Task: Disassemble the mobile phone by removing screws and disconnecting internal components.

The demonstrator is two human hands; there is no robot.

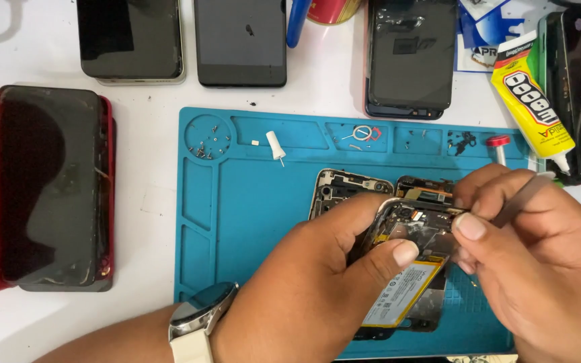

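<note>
The left hand (317, 282) has its grip closed around an opened phone (408, 262), thumb pressed near the yellow-edged battery (401, 292). The right hand (539, 249) pinches metal tweezers (516, 205) whose tips, hidden behind the fingers, meet the phone's upper edge. All this is over the right part of the blue repair mat (237, 202); its left part lies open. A second phone frame (344, 188) is half covered behind. The bench (146, 202) is crowded with phones along its edges.

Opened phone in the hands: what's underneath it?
Under the opened phone lie a second phone frame and the blue repair mat. The hands cover the rest.
</note>
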